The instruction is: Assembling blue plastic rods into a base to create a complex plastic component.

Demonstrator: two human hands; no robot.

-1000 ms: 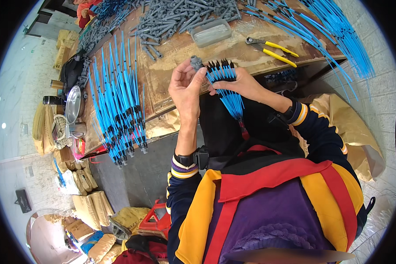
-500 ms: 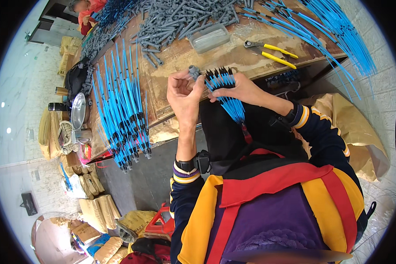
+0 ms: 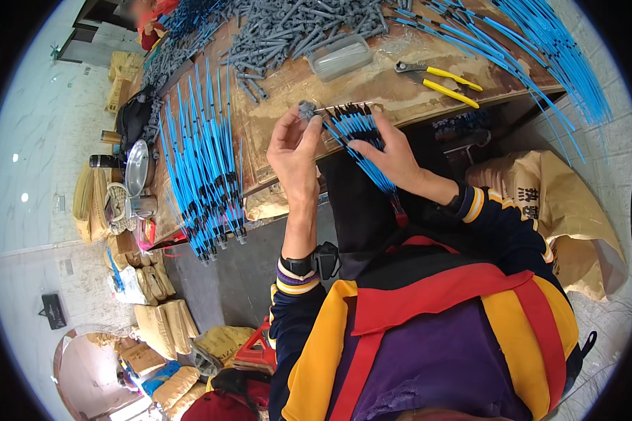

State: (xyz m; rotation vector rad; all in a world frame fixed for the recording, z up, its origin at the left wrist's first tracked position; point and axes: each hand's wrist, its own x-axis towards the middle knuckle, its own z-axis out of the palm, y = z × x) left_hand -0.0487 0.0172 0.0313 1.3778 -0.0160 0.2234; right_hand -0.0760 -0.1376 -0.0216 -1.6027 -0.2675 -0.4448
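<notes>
My left hand (image 3: 295, 149) is closed, pinching a small grey plastic fitting (image 3: 307, 109) between thumb and fingers. A thin pale rod (image 3: 354, 107) runs from beside the fitting across the bundle's tips. Closed round a fanned bundle of blue tubes (image 3: 372, 167) is my right hand (image 3: 404, 158), its thumb across the front. The tubes have black upper ends (image 3: 350, 112) lined up along the rod and come together at a red lower end (image 3: 400, 217) over my lap. Whether the rod passes through the black ends is too small to tell.
Yellow-handled pliers (image 3: 449, 83) and a clear plastic box (image 3: 340, 59) lie on the wooden table (image 3: 284, 93). Grey fittings (image 3: 295, 31) are heaped behind. Blue tube bundles lie left (image 3: 202, 168) and right (image 3: 548, 63). A brown sack (image 3: 562, 217) stands right. Another person (image 3: 147, 21) is far left.
The thin rod now shows more clearly along the black tips. My right thumb and the blue bundle have shifted slightly right. The whole view has swung a little.
</notes>
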